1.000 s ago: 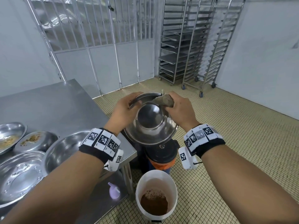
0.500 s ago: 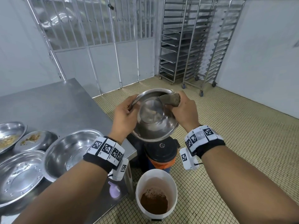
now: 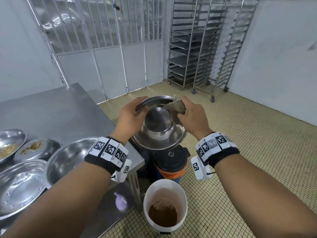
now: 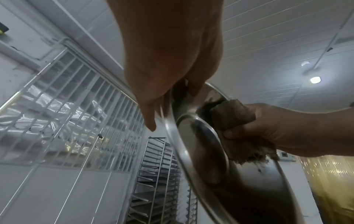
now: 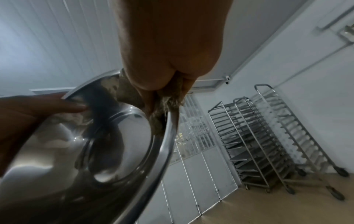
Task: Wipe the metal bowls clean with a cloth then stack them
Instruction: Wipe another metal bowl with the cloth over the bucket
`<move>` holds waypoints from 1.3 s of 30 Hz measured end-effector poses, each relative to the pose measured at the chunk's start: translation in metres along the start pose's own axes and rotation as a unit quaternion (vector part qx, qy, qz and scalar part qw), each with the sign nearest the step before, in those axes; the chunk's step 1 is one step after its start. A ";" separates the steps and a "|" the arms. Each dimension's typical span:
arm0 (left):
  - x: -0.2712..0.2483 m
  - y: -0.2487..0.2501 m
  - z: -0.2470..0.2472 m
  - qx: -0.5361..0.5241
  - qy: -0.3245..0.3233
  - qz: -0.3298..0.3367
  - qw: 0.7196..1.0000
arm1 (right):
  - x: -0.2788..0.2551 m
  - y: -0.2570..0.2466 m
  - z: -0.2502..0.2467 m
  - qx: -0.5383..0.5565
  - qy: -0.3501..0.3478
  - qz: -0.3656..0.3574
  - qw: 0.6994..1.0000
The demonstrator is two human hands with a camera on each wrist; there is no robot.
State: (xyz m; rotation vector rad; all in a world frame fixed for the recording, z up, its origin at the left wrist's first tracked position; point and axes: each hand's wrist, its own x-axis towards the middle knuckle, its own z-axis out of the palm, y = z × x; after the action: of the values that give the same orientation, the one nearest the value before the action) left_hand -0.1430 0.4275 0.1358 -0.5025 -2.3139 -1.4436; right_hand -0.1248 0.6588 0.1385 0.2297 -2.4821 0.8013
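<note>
Head view bright, edges bowed; wrist views dim, bowl (image 4: 201, 151) motion-blurred.

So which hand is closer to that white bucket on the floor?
Hard to call, neither clearly. Both the left hand and the right hand are raised well above the white bucket, at the bowl.

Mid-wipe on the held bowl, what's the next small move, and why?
Probably sweep the cloth down round the inside wall of the bowl. The right hand presses it only at the far rim, while the left hand grips the opposite rim, tilting the bowl above the white bucket, so loosened bits likely fall there.
</note>
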 end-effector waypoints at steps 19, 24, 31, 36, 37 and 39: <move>-0.019 0.007 0.021 -0.189 0.172 -0.060 0.965 | -0.011 0.005 0.013 0.151 0.068 0.158 0.973; -0.012 -0.006 0.013 -0.108 0.072 -0.033 0.991 | -0.009 0.013 0.007 0.074 0.045 0.087 0.992; -0.003 0.002 0.013 -0.073 -0.011 -0.056 0.996 | -0.010 0.011 0.008 0.074 0.049 0.077 0.993; -0.014 0.000 0.022 -0.153 0.072 -0.086 0.982 | -0.016 0.016 0.014 0.143 0.046 0.176 0.973; -0.017 -0.001 0.023 -0.132 0.051 -0.076 0.987 | -0.015 0.016 0.012 0.133 0.039 0.179 0.974; -0.019 0.000 0.027 -0.101 0.022 -0.062 0.993 | -0.010 0.014 0.008 0.089 0.034 0.164 0.982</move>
State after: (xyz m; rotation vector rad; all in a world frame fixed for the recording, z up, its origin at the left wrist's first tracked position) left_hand -0.1297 0.4493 0.1154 -0.3827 -2.2103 -1.7406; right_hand -0.1244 0.6655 0.1205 -0.1485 -2.4166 1.1469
